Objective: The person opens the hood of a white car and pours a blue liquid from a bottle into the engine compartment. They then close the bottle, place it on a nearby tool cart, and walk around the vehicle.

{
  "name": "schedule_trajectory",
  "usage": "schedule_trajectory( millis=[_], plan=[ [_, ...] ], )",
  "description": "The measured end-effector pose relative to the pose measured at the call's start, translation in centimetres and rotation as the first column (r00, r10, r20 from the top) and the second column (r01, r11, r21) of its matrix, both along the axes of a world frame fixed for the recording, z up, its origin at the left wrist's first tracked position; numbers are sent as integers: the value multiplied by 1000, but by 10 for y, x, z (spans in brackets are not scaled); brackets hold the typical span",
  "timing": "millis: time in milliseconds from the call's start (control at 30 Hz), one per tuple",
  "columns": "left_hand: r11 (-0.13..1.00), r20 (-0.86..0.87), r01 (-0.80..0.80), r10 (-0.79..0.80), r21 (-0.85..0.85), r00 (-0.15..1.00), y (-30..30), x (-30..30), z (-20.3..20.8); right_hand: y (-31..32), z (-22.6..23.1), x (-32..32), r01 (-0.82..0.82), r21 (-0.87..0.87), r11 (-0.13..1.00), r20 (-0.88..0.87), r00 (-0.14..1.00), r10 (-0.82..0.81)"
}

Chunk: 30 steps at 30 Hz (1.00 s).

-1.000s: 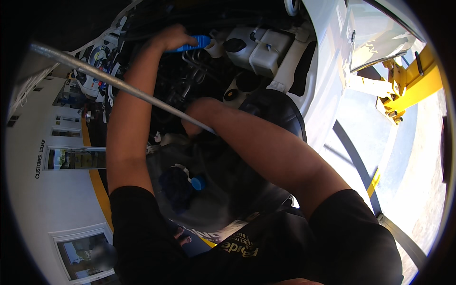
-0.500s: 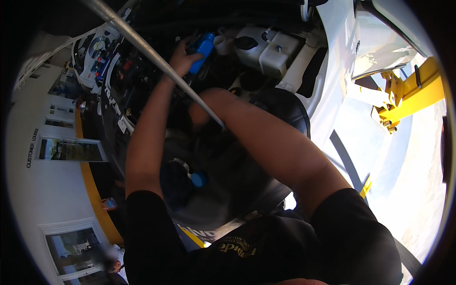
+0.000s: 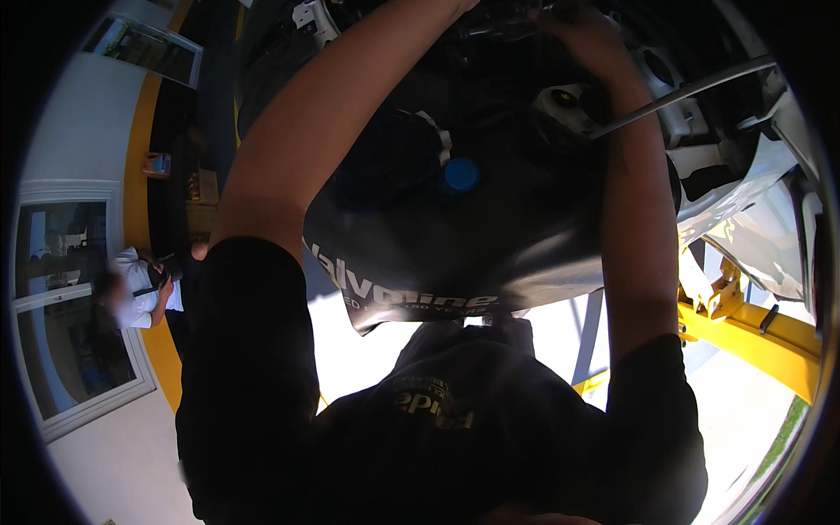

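Note:
Both my arms reach up and away over the open engine bay of a car. My left hand (image 3: 464,5) is cut off by the upper edge, so its fingers and anything in them are hidden. Dark engine parts surround my right hand (image 3: 588,42); one finger points left, while the others are lost in shadow and blur. A thin metal rod (image 3: 691,92) slants across my right forearm. Between my arms, a round blue cap (image 3: 461,176) lies on a black fender cover (image 3: 525,232), beside a pale curved piece (image 3: 439,138) and a dark cloth-like bundle (image 3: 385,162).
Right of the car stands a yellow lift arm (image 3: 752,337). To the left, a person (image 3: 144,284) in a white top is near a window (image 3: 66,245) in the wall. A wooden box (image 3: 202,187) is also on that side. White car bodywork (image 3: 761,192) lies at right.
The view has shifted, and the rod now lies at the right rather than across my left wrist. My left hand with the blue bottle has passed out of sight; my right hand has come into view.

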<state>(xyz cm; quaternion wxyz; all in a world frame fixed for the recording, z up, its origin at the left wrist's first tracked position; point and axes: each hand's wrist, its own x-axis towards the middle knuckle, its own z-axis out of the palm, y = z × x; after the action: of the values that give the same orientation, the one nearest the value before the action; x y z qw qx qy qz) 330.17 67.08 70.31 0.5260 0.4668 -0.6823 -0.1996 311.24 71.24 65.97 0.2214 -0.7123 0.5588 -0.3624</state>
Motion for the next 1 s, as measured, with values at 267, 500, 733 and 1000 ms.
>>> schedule_trajectory(
  millis=[267, 500, 733, 1000],
  plan=[
    [983, 256, 95, -133, 157, 958, 87, 27, 19, 33, 53, 12, -232, -337, 912, 117, 951, 285],
    [841, 617, 268, -529, 469, 583, 237, 77, -59, 126, 57, -88, 194, -98, 976, 173, 969, -175],
    [811, 167, 450, -536, 374, 827, 260, 71, -38, 313, 8, -61, 312, 214, 926, 337, 866, -370],
    [806, 256, 582, -588, 109, 767, 310, 19, -26, 358, -10, 15, 198, 48, 979, -170, 968, -187]
  ],
)
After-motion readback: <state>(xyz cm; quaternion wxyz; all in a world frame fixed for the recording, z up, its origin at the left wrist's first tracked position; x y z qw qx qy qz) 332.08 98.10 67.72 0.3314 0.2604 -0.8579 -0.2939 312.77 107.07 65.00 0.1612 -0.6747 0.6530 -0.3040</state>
